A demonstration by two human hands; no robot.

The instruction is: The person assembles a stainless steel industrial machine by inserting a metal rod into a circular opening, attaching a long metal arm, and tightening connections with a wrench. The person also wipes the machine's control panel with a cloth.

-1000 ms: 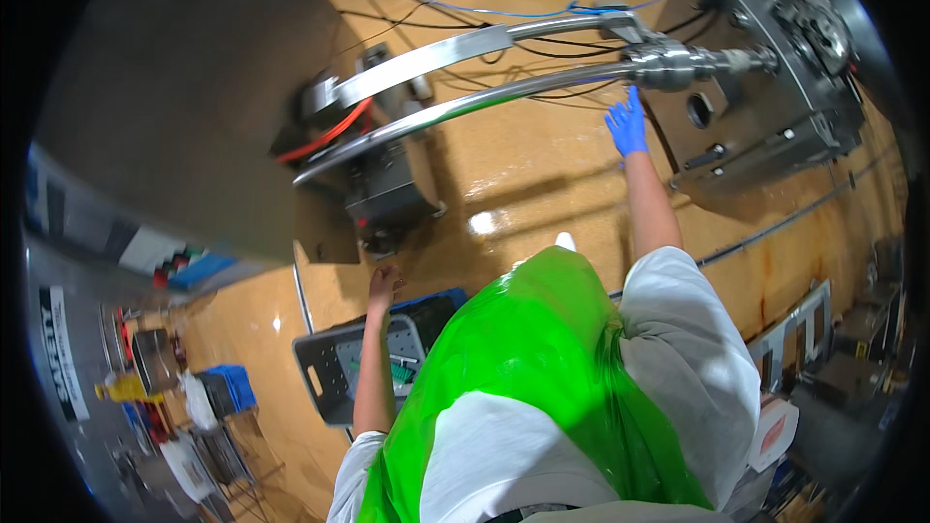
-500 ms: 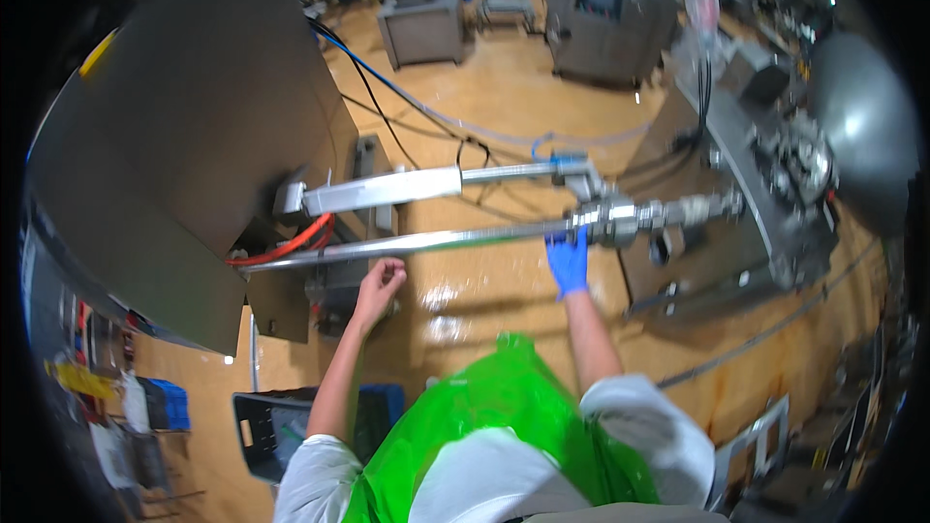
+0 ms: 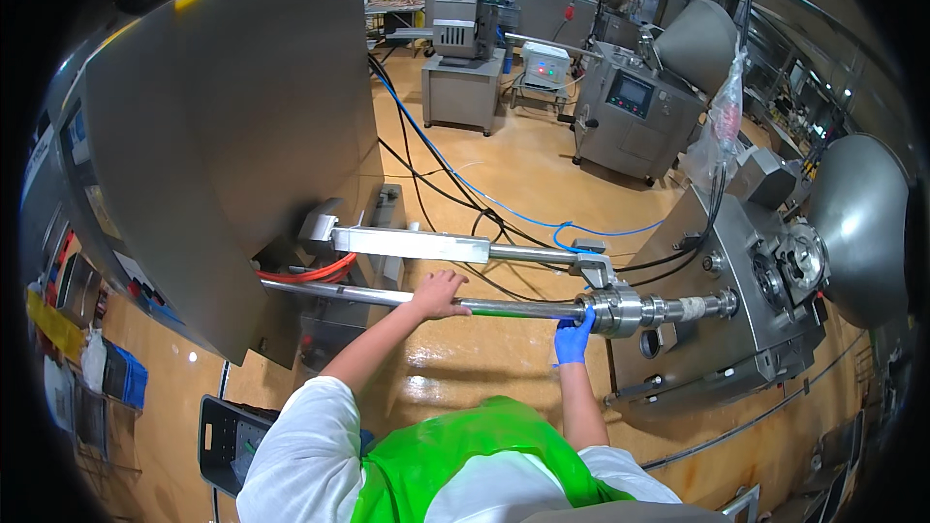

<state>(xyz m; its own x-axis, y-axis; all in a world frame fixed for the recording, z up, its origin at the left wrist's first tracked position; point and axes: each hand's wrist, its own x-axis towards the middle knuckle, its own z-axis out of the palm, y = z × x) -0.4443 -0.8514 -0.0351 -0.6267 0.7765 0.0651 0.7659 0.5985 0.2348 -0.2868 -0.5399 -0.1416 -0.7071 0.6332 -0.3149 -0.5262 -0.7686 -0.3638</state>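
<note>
A long shiny steel tube [image 3: 504,308] runs level from a big steel machine [image 3: 223,126] on the left to a steel machine [image 3: 736,261] on the right. My bare left hand [image 3: 438,292] rests on top of the tube near its middle, fingers curled over it. My right hand [image 3: 574,339], in a blue glove, grips the tube from below, right beside the thick steel coupling [image 3: 625,311]. I wear a white top and a green apron [image 3: 465,465].
A second steel arm [image 3: 426,244] runs above the tube. Blue and black cables [image 3: 455,184] lie on the tan floor. More steel machines [image 3: 470,48] stand at the back, a large steel hopper [image 3: 857,223] at right, a dark crate [image 3: 228,441] at lower left.
The view has swung up from my apron toward the room. My left hand rose from below the machine onto the tube. My right hand stayed by the coupling.
</note>
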